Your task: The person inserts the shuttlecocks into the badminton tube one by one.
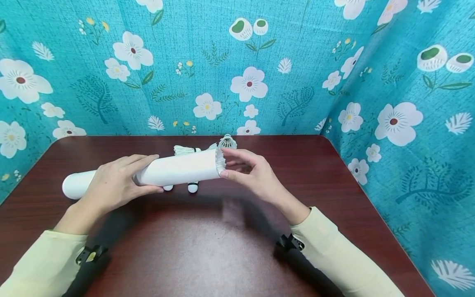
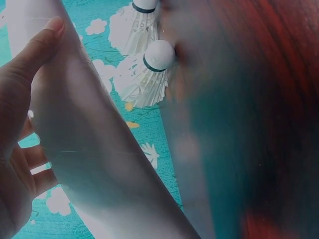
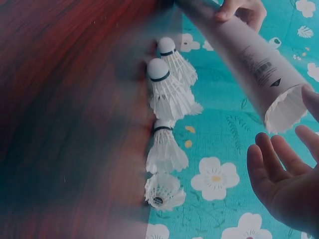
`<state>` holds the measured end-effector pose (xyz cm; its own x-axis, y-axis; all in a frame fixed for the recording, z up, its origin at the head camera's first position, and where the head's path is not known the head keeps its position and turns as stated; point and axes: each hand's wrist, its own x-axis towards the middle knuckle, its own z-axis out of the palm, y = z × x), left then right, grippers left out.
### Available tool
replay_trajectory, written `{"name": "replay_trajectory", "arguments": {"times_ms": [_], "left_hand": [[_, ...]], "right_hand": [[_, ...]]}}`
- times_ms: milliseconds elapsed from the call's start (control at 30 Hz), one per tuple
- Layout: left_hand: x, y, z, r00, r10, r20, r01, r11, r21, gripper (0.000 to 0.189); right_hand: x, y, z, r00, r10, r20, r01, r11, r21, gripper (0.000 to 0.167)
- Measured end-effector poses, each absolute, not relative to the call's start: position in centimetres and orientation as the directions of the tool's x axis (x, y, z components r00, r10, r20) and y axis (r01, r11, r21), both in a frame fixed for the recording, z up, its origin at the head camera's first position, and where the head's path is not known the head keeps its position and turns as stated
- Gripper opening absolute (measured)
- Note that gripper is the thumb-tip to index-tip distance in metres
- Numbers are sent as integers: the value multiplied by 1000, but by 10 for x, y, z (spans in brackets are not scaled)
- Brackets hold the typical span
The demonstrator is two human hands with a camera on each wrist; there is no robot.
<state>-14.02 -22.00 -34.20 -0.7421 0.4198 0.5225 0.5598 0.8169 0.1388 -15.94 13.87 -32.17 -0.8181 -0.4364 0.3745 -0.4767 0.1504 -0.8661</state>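
My left hand (image 1: 115, 179) grips a long white shuttlecock tube (image 1: 182, 168) around its middle, holding it tilted above the table. In the right wrist view, printed text and a barcode show near the tube's mouth. White feather tips of a shuttlecock (image 3: 285, 113) fill that mouth and stick out slightly. Beside the mouth is my right hand (image 1: 256, 173), its thumb at the rim and its fingers spread apart; in the right wrist view the fingers (image 3: 281, 157) are off the feathers. Whether the thumb touches the rim is unclear.
Several loose shuttlecocks lie on the table behind the tube, among them one on its side (image 3: 167, 152) and one with its skirt facing the camera (image 3: 165, 193). The dark red-brown table (image 1: 297, 161) meets a blue floral cloth (image 1: 178, 74) at the back and right.
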Motion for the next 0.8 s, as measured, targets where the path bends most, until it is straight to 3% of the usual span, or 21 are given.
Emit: {"name": "replay_trajectory", "arguments": {"times_ms": [400,800], "left_hand": [[-137,-228,-341,-758,408,509,543,827,145,88],[-137,-224,-341,-750,415,514,557,816,154,87]], "right_hand": [[-201,148,-340,-902,-273,333,-407,289,-866,30],[-259,148,-369,-930,-118,349,-362,465,-808,19]]}}
